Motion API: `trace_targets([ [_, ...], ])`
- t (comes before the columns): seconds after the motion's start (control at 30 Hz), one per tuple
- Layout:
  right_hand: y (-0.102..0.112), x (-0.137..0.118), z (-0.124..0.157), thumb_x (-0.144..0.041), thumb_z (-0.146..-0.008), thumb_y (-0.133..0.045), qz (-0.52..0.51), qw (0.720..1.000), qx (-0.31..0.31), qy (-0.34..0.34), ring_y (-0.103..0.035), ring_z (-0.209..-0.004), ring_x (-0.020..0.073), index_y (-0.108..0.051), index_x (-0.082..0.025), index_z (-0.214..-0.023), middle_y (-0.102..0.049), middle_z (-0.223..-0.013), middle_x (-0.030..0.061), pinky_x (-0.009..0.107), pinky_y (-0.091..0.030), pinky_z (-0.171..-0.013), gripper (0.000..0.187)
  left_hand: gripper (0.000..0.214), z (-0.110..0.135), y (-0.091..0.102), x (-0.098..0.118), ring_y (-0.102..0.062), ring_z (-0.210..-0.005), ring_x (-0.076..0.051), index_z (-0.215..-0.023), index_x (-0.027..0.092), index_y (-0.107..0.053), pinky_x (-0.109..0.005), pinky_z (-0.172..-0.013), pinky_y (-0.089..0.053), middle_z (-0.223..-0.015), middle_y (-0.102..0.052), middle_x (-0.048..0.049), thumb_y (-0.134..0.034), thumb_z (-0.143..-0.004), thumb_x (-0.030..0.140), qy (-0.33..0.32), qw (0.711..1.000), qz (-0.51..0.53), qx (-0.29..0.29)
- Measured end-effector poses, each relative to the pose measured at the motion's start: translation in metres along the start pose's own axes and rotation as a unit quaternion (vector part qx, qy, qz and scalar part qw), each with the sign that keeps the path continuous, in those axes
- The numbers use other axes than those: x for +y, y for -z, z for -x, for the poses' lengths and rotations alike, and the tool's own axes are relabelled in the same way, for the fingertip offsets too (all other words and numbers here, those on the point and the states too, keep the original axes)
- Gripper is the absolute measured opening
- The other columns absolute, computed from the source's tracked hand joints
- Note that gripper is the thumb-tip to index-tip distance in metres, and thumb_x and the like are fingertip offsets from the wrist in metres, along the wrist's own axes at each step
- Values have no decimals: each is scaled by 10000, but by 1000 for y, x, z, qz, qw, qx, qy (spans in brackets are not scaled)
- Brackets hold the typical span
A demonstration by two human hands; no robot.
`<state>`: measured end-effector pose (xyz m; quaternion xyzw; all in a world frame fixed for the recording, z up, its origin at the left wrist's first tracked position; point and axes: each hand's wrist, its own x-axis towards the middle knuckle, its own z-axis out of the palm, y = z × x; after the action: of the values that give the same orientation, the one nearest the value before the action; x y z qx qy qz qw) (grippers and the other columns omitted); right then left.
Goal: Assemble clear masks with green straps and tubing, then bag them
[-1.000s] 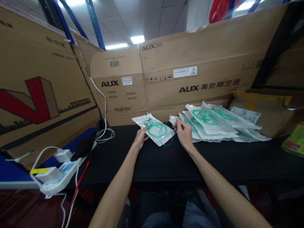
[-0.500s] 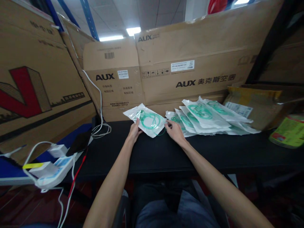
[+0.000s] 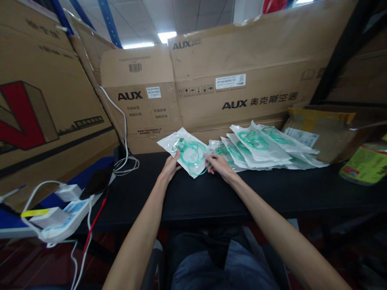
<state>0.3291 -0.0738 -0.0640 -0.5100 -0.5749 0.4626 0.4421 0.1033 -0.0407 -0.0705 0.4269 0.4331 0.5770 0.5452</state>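
My left hand (image 3: 171, 164) grips the lower left edge of a clear-and-white pouch (image 3: 169, 140), thumb on top. Coiled green tubing (image 3: 193, 150) with a small fitting shows through its film. At the pouch's open-looking right end, the fingers of my right hand (image 3: 218, 164) are pinched on the tubing, part of which loops out below the edge. Whether they also touch the film is hard to see. Just right of that hand lies a pile of similar pouches (image 3: 256, 145) with green tubing inside.
Cardboard panels (image 3: 199, 108) stand behind the black table (image 3: 193, 201). On the right are an open cardboard box (image 3: 326, 133) and a yellow-green labelled jar (image 3: 364, 165). A power strip (image 3: 65, 221) with cables and a dark phone (image 3: 96, 183) lie on the left.
My right fingers have moved slightly left, onto the pouch's right end, and more of the tubing loop shows outside. The pouch is tilted a little more; my left hand keeps its hold.
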Motion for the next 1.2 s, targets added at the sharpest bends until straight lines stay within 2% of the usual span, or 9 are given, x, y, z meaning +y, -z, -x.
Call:
trace_targets([
  [0.23,2,-2,4,-370,-990,-633,-61,997,-33,-25,-690,-974,214,-628,-161,-1239,-674,-1192,88,409,-602,-823,325,418,-1,-1,-6,-701,-1126,-292,-1088,187,-702,-457,-975,-557,-1177,-754,-157,-740,-858,535,15,1000,-17,-18],
  [0.43,-2,3,2,-351,-988,-640,-92,994,-63,-22,-692,-955,206,-628,-160,-1234,-675,-1181,83,392,-607,-802,312,449,4,-3,-4,-679,-1132,-276,-1121,203,-699,-424,-963,-548,-1236,-728,-143,-778,-824,530,31,996,-26,-74],
  [0.57,-5,2,5,-357,-989,-638,-110,991,-77,-13,-694,-898,188,-640,-154,-1200,-687,-1126,72,365,-607,-763,293,477,8,-4,-3,-692,-989,-229,-1095,209,-716,-356,-883,-547,-1140,-748,-113,-836,-756,522,46,992,-43,-112],
  [0.77,-5,-4,8,-350,-992,-636,-146,987,-64,-10,-678,-782,148,-641,-149,-1164,-690,-1035,49,299,-595,-661,264,466,13,-5,-1,-673,-878,-188,-1039,192,-727,-268,-757,-505,-1018,-752,-92,-891,-699,466,62,988,-66,-129],
  [0.9,-4,-8,7,-341,-993,-635,-166,984,-63,-22,-683,-800,153,-641,-149,-1170,-691,-1053,53,306,-599,-674,262,442,12,-5,1,-652,-763,-141,-1008,187,-725,-194,-611,-460,-935,-744,-68,-899,-698,449,62,989,-67,-115],
  [1.0,-4,-9,6,-350,-992,-633,-176,982,-54,-35,-693,-896,186,-632,-157,-1214,-684,-1133,73,360,-608,-755,295,435,8,-5,1,-593,-601,-100,-884,156,-697,-152,-452,-352,-757,-692,-41,-834,-752,547,58,993,-55,-91],
  [1.1,-4,-9,5,-358,-989,-635,-180,982,-42,-44,-689,-979,215,-623,-163,-1246,-669,-1202,88,407,-602,-823,323,520,2,-4,0,-505,-466,-76,-754,136,-641,-153,-364,-240,-587,-590,-16,-717,-823,645,54,996,-42,-52],
  [1.2,-4,-9,7,-359,-989,-635,-182,982,-38,-46,-686,-996,221,-620,-164,-1255,-665,-1217,91,417,-599,-837,330,526,-2,-2,-1,-488,-436,-71,-772,124,-638,-163,-366,-287,-581,-574,-6,-607,-921,628,43,999,-32,4],
])
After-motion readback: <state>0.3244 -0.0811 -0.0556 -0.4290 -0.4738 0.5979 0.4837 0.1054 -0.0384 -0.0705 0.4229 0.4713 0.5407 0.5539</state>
